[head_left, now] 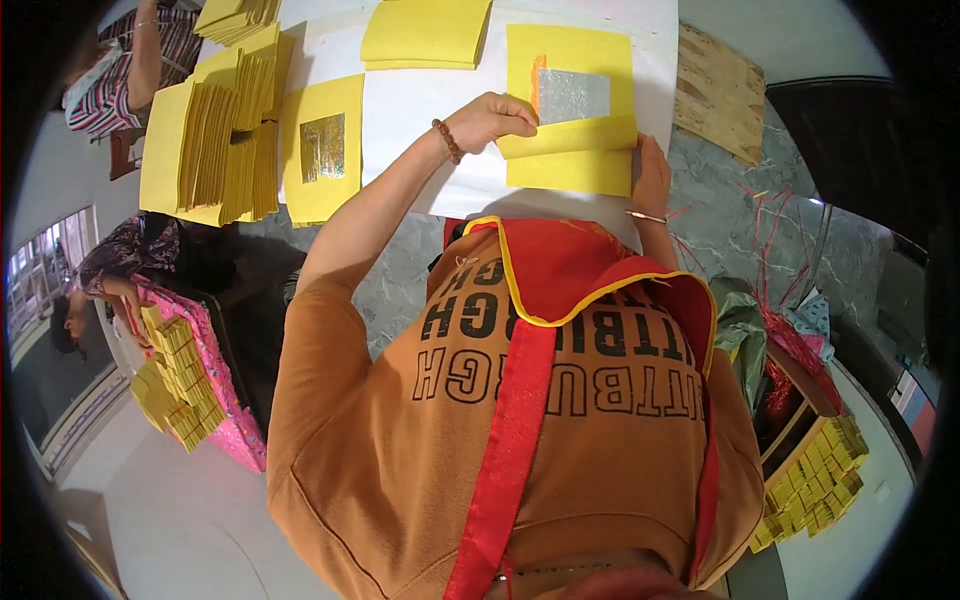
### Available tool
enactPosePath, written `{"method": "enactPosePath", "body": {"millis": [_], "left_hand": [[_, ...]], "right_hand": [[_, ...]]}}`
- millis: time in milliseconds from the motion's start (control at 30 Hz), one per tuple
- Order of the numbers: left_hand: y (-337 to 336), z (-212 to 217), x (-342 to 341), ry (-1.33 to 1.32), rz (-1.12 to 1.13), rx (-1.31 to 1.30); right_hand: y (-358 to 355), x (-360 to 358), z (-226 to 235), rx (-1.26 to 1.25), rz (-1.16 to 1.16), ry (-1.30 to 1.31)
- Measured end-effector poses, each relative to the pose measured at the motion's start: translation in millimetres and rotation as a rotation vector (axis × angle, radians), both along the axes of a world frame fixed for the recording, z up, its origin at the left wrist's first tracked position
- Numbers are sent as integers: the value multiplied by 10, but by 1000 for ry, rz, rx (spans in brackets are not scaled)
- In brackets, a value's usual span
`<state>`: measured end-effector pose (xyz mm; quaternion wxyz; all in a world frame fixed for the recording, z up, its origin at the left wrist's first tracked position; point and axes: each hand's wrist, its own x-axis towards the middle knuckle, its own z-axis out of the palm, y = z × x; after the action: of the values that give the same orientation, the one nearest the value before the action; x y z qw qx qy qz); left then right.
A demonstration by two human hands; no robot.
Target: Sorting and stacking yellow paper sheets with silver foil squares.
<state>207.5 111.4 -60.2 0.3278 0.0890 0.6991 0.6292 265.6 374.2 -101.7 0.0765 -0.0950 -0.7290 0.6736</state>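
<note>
On the white table, a yellow paper sheet (568,177) lies with a band of it folded over, the band curling up slightly. Above the fold shows a silver foil square (575,95) with an orange strip (537,88) along its left side. My left hand (497,118), a beaded bracelet at its wrist, is closed in a pinch at the left end of the folded band. At the band's right end, my right hand (652,172) grips the paper's edge with its fingertips, partly hidden. Left of my left arm lies a yellow paper stack (293,150) topped with a shiny foil square (323,147).
Tall bundles of folded yellow paper (205,150) stand at the table's left, and another yellow stack (425,35) lies at the far middle. A wooden board (718,95) is right of the table. Other people sit at the left, near a pink-covered table (215,370) with yellow bundles.
</note>
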Motion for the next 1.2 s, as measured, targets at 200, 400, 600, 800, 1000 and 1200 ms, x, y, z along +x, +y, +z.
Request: {"method": "enactPosePath", "body": {"millis": [200, 400, 600, 800, 1000, 1200], "left_hand": [[-13, 75, -30, -31, -34, -39], [-20, 77, -51, -61, -70, -38], [4, 156, -40, -45, -36, -65], [-126, 380, 222, 506, -246, -155], [-106, 166, 336, 1112, -176, -642], [-134, 290, 509, 1309, -190, -603]], "right_hand": [[6, 1, -47, -15, -2, -21], [24, 0, -32, -109, 2, -67], [89, 14, -48, -40, 167, 59], [88, 8, -39, 113, 182, -53], [120, -14, 12, -38, 242, 90], [196, 70, 564, 913, 371, 432]]}}
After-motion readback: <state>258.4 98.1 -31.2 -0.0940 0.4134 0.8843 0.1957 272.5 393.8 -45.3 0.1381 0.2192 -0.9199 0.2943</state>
